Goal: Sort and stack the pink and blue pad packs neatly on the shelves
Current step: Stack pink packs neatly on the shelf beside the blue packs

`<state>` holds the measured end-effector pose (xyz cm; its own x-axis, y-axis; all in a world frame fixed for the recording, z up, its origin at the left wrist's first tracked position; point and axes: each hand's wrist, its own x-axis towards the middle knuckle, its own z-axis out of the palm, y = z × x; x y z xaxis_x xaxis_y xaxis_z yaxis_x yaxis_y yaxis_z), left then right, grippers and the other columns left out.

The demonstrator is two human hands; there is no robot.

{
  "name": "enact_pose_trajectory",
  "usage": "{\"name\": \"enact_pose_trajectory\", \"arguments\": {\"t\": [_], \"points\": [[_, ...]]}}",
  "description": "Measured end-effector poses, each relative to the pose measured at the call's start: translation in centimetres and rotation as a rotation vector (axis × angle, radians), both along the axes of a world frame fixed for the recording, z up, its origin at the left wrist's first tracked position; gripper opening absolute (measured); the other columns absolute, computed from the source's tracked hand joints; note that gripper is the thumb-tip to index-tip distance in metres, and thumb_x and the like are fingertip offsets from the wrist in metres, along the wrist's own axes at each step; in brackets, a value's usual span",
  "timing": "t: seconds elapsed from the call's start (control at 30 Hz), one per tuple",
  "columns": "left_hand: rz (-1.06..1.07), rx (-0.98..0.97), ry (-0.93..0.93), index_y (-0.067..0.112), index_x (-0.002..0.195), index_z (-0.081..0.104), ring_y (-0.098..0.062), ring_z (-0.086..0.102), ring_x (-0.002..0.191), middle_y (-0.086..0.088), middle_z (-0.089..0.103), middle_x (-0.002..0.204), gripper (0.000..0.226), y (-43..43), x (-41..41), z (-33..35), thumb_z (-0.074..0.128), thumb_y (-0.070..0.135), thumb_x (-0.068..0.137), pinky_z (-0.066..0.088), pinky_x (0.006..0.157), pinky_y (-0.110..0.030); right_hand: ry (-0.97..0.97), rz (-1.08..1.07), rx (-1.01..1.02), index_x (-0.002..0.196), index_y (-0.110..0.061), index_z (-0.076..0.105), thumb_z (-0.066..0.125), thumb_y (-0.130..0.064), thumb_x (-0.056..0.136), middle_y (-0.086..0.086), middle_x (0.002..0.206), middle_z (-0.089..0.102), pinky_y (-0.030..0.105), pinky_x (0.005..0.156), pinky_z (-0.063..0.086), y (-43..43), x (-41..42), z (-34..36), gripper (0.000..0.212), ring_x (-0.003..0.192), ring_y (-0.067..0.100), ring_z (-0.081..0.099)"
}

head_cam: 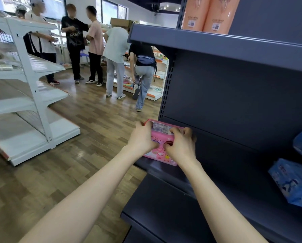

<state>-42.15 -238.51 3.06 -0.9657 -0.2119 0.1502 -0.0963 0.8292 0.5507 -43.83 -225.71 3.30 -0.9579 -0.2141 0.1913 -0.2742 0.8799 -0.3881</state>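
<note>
Pink pack: the pink pad pack (161, 141) stands on its long edge at the far left end of the dark shelf (216, 174), printed label side up, close to the back panel.

My left hand: my left hand (142, 137) clamps the pack's left end, fingers curled over the top corner, thumb on the front face.

My right hand: my right hand (180, 146) pinches the right end, fingers hooked over the top edge, thumb pressed on the front. Both hands are grasping this one pack.

Step in hand: I judge I'm squaring it against the shelf's left end; whether its base sits fully on the shelf I cannot tell, my hands cover it.

Blue side: two blue pad packs (293, 181) lie at the right end of the same shelf, well apart from the pink one, tilted and loose rather than stacked.

Done: looks like colours are being split, pink left, blue right.

Left: only one pink pack shows, so no pink stack yet; the blues want straightening; the middle of the shelf is bare.

Above: orange bottles (206, 14) stand on the upper shelf, not my concern.

Beyond: white shelving (32, 81) and other people (94, 48) across the wooden floor.
</note>
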Motion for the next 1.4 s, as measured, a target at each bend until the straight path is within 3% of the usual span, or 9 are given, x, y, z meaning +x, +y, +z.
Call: {"name": "enact_pose_trajectory", "arguments": {"t": [0.27,0.93,1.1,1.27,1.4], "points": [[-0.021,-0.140,0.023,0.013,0.134,0.042,-0.040,0.051,0.110,-0.014,0.032,0.138,0.069,0.5,-0.6,-0.3,0.074,0.023,0.073,0.048,0.088,-0.044,0.021,0.034,0.017,0.135,-0.020,0.043,0.059,-0.026,0.089,0.011,0.136,0.029,0.033,0.090,0.040,0.4,-0.2,-0.2,0.050,0.120,0.036,0.033],[-0.075,-0.020,0.130,0.018,0.127,0.052,-0.034,0.054,0.108,-0.007,0.037,0.134,0.064,2.5,-1.9,-0.3,0.075,0.017,0.068,0.047,0.087,-0.037,0.050,-0.026,-0.067,0.134,-0.021,0.046,0.058,-0.018,0.089,0.005,0.136,0.033,0.032,0.089,0.040,2.1,-1.2,-0.3,0.047,0.118,0.033,0.034],[-0.137,-0.008,0.170,0.017,0.127,0.053,-0.035,0.053,0.109,-0.007,0.040,0.131,0.063,4.0,-3.3,-0.1,0.074,0.014,0.067,0.046,0.089,-0.040,0.069,-0.085,-0.070,0.131,-0.020,0.048,0.059,-0.017,0.088,0.004,0.134,0.035,0.030,0.089,0.036,3.6,-2.0,-0.4,0.045,0.116,0.033,0.035],[-0.214,0.014,0.184,0.015,0.128,0.052,-0.033,0.052,0.108,-0.007,0.041,0.130,0.064,5.5,-4.9,-0.4,0.075,0.015,0.068,0.044,0.094,-0.039,0.094,-0.129,-0.024,0.131,-0.020,0.048,0.062,-0.018,0.086,0.003,0.137,0.034,0.029,0.099,0.025,5.3,-3.0,-0.5,0.047,0.120,0.031,0.040],[-0.253,-0.010,0.195,0.016,0.129,0.051,-0.030,0.049,0.111,-0.005,0.040,0.131,0.061,6.4,-6.2,-0.4,0.073,0.016,0.072,0.036,0.095,-0.029,0.087,-0.172,-0.028,0.134,-0.022,0.047,0.062,-0.019,0.086,0.001,0.139,0.033,0.027,0.097,0.022,6.2,-4.2,-0.6,0.050,0.123,0.031,0.039]]}}
